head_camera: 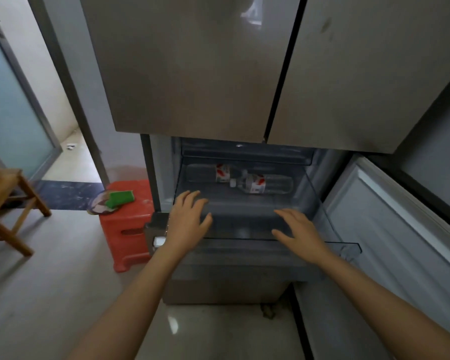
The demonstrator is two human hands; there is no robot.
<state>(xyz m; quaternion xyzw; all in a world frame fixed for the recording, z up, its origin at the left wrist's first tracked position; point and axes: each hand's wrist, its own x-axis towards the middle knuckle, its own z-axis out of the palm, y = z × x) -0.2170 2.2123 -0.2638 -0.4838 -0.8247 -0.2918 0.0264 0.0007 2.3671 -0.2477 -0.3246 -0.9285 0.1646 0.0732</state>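
A steel-grey fridge stands before me with its two upper doors (192, 74) closed. Below them a clear plastic drawer (242, 222) is pulled out. Two plastic water bottles (257, 181) with red and white labels lie on their sides at the back of the drawer. My left hand (189, 216) reaches over the drawer's left front part with fingers spread and straight. My right hand (300, 233) reaches over the right front part, fingers also straight. Neither hand holds anything.
The lower right fridge door (400, 229) swings open to my right. A red plastic stool (126, 227) stands left of the fridge with a green sponge (121, 198) and a small plate on it. A wooden chair (8, 203) is at far left, near a glass door.
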